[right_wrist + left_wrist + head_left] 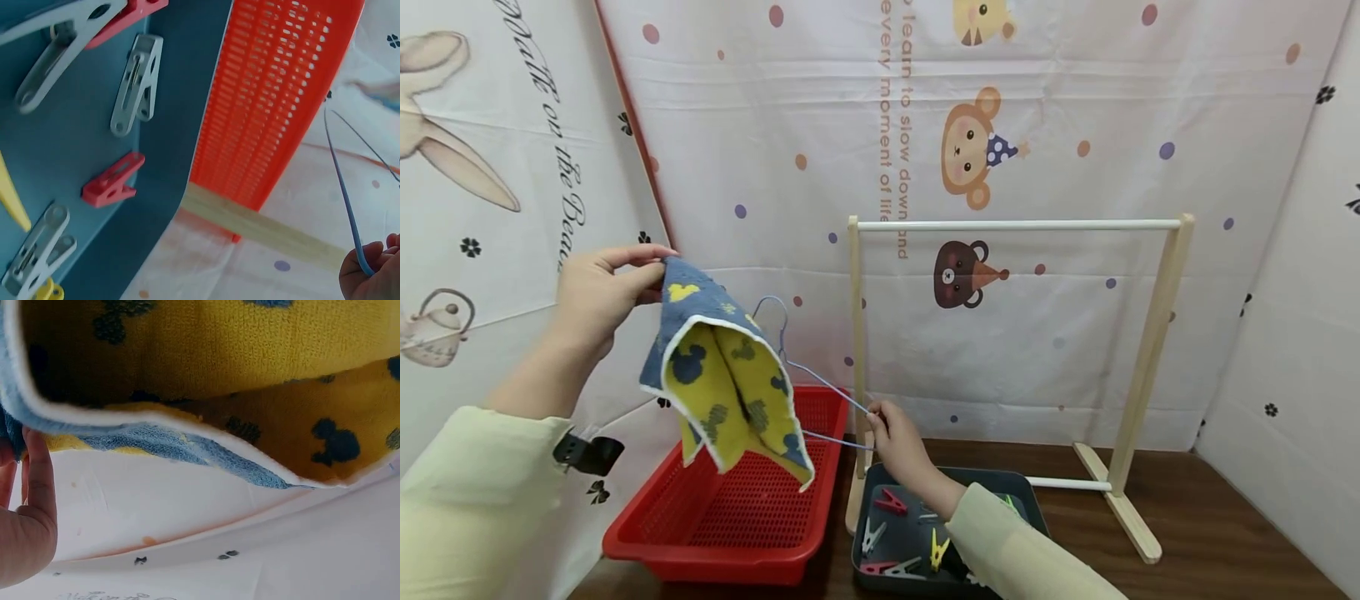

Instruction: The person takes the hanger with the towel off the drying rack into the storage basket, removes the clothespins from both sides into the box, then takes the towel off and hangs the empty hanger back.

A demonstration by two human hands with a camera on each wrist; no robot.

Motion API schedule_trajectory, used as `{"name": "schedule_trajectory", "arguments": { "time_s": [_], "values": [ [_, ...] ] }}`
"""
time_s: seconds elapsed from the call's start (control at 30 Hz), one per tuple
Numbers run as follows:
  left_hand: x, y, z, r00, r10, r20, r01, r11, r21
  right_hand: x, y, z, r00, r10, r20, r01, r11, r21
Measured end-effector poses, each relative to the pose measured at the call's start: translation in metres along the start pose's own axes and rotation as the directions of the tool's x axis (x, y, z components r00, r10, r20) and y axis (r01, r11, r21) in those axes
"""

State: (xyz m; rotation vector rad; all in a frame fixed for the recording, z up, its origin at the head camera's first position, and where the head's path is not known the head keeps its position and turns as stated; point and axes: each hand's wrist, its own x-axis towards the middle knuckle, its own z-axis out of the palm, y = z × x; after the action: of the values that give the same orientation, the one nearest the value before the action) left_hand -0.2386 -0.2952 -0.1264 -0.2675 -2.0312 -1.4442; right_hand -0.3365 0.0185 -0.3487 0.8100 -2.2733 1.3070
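Observation:
A small blue and yellow towel [730, 392] with white edging and mouse-head shapes hangs in the air above the red basket. My left hand [606, 292] pinches its upper corner; in the left wrist view the left hand [31, 512] shows at the towel's edge. My right hand [904, 446] grips one end of a thin blue clothes hanger [827, 383], its hook pointing up and left. Part of the hanger is hidden behind the towel. In the right wrist view the right hand [375, 272] has its fingers curled round the wire.
The red plastic basket [625, 537] stands at the left. Right of it is a dark tray [859, 533] holding several clothespins [938, 550], partly under my right forearm. A wooden rack [1138, 367] with a white top bar [1022, 225] stands behind, on the brown table [1225, 542].

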Motion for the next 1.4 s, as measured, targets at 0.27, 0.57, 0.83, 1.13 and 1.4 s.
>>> {"name": "schedule_trajectory", "arguments": {
  "time_s": [0.27,0.57,0.83,1.13,1.4],
  "values": [
    [-0.008,-0.034,-0.004,0.993,-0.061,0.099,0.038,0.974,0.222,0.001,0.001,-0.025,0.999,0.018,-0.046,-0.019,1.0,-0.015],
    [-0.027,-0.088,0.01,0.97,-0.138,0.202,0.038,0.899,0.437,-0.001,-0.008,-0.055,0.997,0.02,-0.076,-0.022,0.999,-0.03],
    [-0.036,-0.12,0.028,0.925,-0.138,0.355,-0.086,0.831,0.549,-0.013,-0.013,-0.079,0.994,0.102,-0.036,-0.101,0.995,0.005],
    [-0.031,-0.144,0.045,0.892,-0.113,0.437,-0.229,0.721,0.654,-0.029,-0.015,-0.103,0.994,0.109,-0.017,-0.109,0.994,-0.001],
    [-0.026,-0.155,0.063,0.847,-0.17,0.504,-0.275,0.671,0.689,-0.04,-0.011,-0.123,0.993,0.11,-0.051,-0.112,0.993,-0.033]
  ]
}}
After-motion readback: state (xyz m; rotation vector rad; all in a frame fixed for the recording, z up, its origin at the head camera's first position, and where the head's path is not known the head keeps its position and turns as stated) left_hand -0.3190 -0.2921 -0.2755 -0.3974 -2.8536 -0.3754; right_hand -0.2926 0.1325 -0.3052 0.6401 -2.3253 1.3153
